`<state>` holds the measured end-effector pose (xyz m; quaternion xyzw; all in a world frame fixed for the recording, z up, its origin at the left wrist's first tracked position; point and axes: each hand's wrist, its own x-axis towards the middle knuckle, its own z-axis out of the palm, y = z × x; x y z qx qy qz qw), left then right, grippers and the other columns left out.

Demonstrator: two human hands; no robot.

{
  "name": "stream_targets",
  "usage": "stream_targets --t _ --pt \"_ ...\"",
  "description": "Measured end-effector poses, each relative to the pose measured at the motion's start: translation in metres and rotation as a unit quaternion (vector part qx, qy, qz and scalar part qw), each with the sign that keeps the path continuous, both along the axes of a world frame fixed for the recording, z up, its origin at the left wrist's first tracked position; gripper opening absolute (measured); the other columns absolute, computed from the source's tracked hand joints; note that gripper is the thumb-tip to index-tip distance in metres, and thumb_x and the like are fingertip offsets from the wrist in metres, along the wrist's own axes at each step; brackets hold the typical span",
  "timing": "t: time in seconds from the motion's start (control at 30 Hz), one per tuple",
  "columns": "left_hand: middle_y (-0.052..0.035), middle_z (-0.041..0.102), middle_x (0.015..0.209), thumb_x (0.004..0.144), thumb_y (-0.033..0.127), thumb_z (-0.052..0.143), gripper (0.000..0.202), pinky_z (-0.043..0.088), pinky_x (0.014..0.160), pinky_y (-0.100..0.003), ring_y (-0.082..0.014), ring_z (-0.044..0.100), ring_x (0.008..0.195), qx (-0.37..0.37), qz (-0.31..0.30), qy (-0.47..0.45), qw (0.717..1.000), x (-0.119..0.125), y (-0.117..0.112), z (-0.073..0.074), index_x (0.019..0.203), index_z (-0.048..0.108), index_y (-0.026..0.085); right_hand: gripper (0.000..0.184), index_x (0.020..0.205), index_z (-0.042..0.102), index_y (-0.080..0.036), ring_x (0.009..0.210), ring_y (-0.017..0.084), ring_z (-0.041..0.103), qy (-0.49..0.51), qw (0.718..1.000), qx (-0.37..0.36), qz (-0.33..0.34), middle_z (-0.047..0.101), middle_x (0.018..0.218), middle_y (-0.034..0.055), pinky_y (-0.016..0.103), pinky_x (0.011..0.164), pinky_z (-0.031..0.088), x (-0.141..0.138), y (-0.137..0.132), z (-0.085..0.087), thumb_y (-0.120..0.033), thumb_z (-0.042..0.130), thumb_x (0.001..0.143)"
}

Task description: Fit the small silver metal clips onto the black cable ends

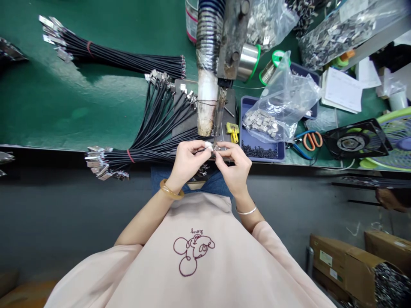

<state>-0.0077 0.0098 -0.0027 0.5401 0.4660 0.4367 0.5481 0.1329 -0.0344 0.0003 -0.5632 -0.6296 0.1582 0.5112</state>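
Note:
My left hand (190,159) is pinched at the bench edge, with a small whitish piece (208,145) at its thumb and fingertip. Facing it, my right hand (236,164) is also closed in a pinch, its tips nearly meeting the left ones. What the right fingers hold is too small to make out. Right above the fingertips points the narrow tip of a soldering iron (219,113), held in a metal clamp beside a wrapped extraction hose (205,98). A fan of black cables (157,115) with metal plugs lies left of my hands, partly over a grey mat.
A banded cable bundle (128,55) lies behind, another (138,156) along the front edge. Rightward are a yellow sponge (233,128), a blue tray (281,149) with small black parts and bagged metal connectors (261,122), solder spools (248,62), orange-handled scissors (312,140) and a black fan (356,139).

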Motion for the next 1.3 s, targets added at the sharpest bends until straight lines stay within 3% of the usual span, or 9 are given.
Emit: stream_targets --t 0.3,0.53,0.6,0.7,0.8,1.07,1.3 --pt "0.0031 0.052 0.054 0.071 0.02 0.067 0.01 0.034 0.052 -0.021 -0.0075 0.043 0.051 -0.028 -0.034 0.02 0.999 0.001 0.001 0.0 0.065 0.069 0.013 0.017 0.076 0.057 -0.023 0.094 0.019 0.074 -0.049 0.998 0.025 0.006 0.076 0.098 0.0053 0.036 0.083 0.061 0.005 -0.005 -0.002 -0.011 0.062 0.087" --pt "0.0042 0.054 0.054 0.075 0.02 0.07 0.008 0.037 0.05 -0.02 -0.0067 0.047 0.049 -0.023 -0.038 -0.006 0.999 -0.001 -0.001 -0.001 0.071 0.069 0.014 0.013 0.085 0.06 -0.022 0.092 0.017 0.074 -0.073 0.995 0.067 0.003 0.076 0.099 0.005 0.033 0.079 0.063 0.001 -0.009 -0.004 -0.01 0.063 0.088" --pt "0.0033 0.06 0.059 0.074 0.021 0.072 0.008 0.044 0.055 -0.019 -0.0076 0.054 0.052 -0.023 -0.029 -0.03 0.999 -0.001 -0.002 0.0 0.073 0.067 0.015 0.011 0.084 0.061 -0.023 0.091 0.017 0.074 -0.051 0.998 0.047 -0.01 0.076 0.098 0.0046 0.031 0.076 0.064 -0.001 -0.01 -0.005 -0.013 0.062 0.09" --pt "-0.0014 0.07 0.07 0.076 0.024 0.073 0.011 0.053 0.066 -0.021 -0.0114 0.067 0.064 -0.027 -0.026 -0.058 0.998 -0.003 -0.004 0.002 0.076 0.066 0.014 0.009 0.082 0.061 -0.021 0.083 0.014 0.075 0.051 0.998 -0.042 -0.005 0.074 0.099 0.0038 0.027 0.071 0.064 -0.001 -0.01 -0.006 -0.018 0.063 0.091" --pt "-0.0046 0.074 0.074 0.077 0.026 0.072 0.013 0.056 0.068 -0.023 -0.0143 0.07 0.069 -0.03 -0.037 -0.06 0.997 -0.004 -0.007 0.003 0.077 0.07 0.013 0.01 0.08 0.063 -0.019 0.077 0.012 0.075 0.117 0.988 -0.101 0.02 0.073 0.099 0.0029 0.025 0.071 0.065 0.002 -0.008 -0.004 -0.021 0.066 0.09" --pt "-0.0003 0.067 0.067 0.077 0.021 0.067 0.009 0.048 0.06 -0.02 -0.0108 0.06 0.062 -0.001 -0.012 -0.012 1.0 0.001 -0.007 -0.003 0.072 0.069 0.014 0.013 0.079 0.064 -0.022 0.085 0.014 0.071 -0.03 1.0 -0.003 0.004 0.074 0.094 0.0021 0.027 0.07 0.062 0.002 -0.004 -0.003 -0.015 0.064 0.09" --pt "-0.0013 0.07 0.073 0.076 0.021 0.066 0.007 0.052 0.065 -0.021 -0.0123 0.064 0.069 0.02 0.015 -0.013 1.0 0.003 -0.006 0.001 0.075 0.07 0.015 0.013 0.08 0.065 -0.023 0.088 0.015 0.07 -0.035 0.999 0.027 0.008 0.072 0.093 0.0023 0.029 0.071 0.06 0.001 0.004 -0.006 -0.014 0.063 0.09"
